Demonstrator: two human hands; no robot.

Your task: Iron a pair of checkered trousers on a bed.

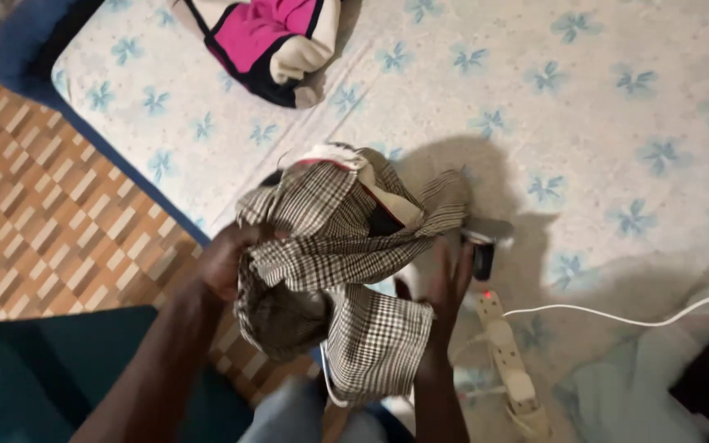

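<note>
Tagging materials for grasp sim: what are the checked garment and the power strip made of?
Garment: thin woven cloth, matte; fine brown-and-white check, drapes in soft folds between both hands. Power strip: looks like hard moulded plastic, off-white, slightly glossy, rigid straight edges.

The checked garment (330, 271) was thin woven cloth, matt and soft, crumpled into loose folds, with a paler plain lining showing at its upper edge. The mattress (601, 107) under it wore a smooth, slightly sheened fabric cover, pale with printed blue flowers and a stitched quilted seam, edged in darker blue cloth. The stuffed toy (268, 45) at the top looked plush, its pink part a flatter matt fabric. The power strip (510, 361) was hard cream plastic, smooth and a little dulled, and its white cable (617, 316) had a glossy plastic skin. The floor (34, 205) looked like smooth patterned vinyl or tile in browns.
</note>
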